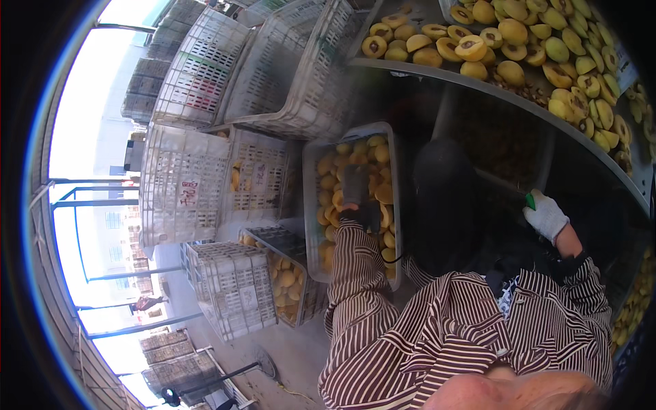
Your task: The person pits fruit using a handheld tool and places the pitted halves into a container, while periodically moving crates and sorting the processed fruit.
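My left hand (354, 184), in a dark grey glove, reaches down into a white plastic crate (394, 169) beside my leg. Halved yellow stone fruit (382, 195) fills this crate, and my hand lies over the pieces. Whether its fingers hold any fruit is hard to make out. On the other side, my right hand (546, 215) wears a white knit glove. It is closed around the green handle (530, 201) of a small tool, whose working end is too dim to identify. This hand is held below the metal worktable's edge (533, 107), away from the fruit.
Halved fruit (512, 33) is heaped on the worktable ahead. White perforated crates (184, 184) stand stacked to the left, some with fruit. Behind my left elbow is another fruit-filled crate (287, 287). A dark container (497, 133) sits under the table. More fruit (633, 302) lies at far right.
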Demonstrator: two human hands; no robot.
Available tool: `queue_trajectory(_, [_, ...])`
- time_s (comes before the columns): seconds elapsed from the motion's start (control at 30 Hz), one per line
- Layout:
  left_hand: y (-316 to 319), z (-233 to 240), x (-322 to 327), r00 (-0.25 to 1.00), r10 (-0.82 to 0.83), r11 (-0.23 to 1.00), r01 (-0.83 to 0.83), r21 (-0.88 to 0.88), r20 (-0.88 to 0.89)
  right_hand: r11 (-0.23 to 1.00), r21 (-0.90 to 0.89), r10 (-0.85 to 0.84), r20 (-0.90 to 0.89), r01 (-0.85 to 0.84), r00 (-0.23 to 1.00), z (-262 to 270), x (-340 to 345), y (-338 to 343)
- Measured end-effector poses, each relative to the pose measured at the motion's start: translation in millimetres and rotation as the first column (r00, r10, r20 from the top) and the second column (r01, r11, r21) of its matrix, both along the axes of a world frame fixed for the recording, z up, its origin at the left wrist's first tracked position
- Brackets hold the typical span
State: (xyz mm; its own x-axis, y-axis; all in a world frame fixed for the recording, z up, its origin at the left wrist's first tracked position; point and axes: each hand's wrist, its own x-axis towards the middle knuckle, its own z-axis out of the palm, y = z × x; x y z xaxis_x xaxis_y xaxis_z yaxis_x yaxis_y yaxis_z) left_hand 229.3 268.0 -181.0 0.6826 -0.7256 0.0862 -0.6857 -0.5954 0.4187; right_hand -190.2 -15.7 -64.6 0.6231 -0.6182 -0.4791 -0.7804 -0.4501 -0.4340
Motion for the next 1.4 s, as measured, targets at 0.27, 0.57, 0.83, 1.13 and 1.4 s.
queue_trajectory(0.27, [-43.7,-96.4,34.9,0.955,-0.268,0.811,0.154,0.565,0.124,0.996,0.079,-0.030,-0.125,0.040,0.992,19.1,-14.0,-4.5])
queue_trajectory(0.57, [-147.1,93.0,6.0,0.977,-0.211,0.870,0.176,0.460,0.025,0.998,0.029,-0.054,-0.001,0.054,0.999,23.2,-41.9,-22.4])
queue_trajectory(0.83, [-353.0,220.0,-201.5,0.718,-0.677,0.626,0.678,-0.385,0.161,1.000,-0.010,-0.021,0.260,0.024,0.965,8.9,-50.7,-15.4])
queue_trajectory(1.13, [-473.6,178.5,-267.3,0.687,-0.725,0.683,0.726,-0.080,0.055,0.991,-0.057,-0.097,0.350,0.124,0.932,0.3,-86.3,-24.3])
queue_trajectory(1.4, [-407.1,202.4,-263.9,0.653,-0.757,0.627,0.718,-0.302,-0.017,0.903,0.141,-0.427,0.399,0.406,0.811,56.0,-93.9,-37.6])
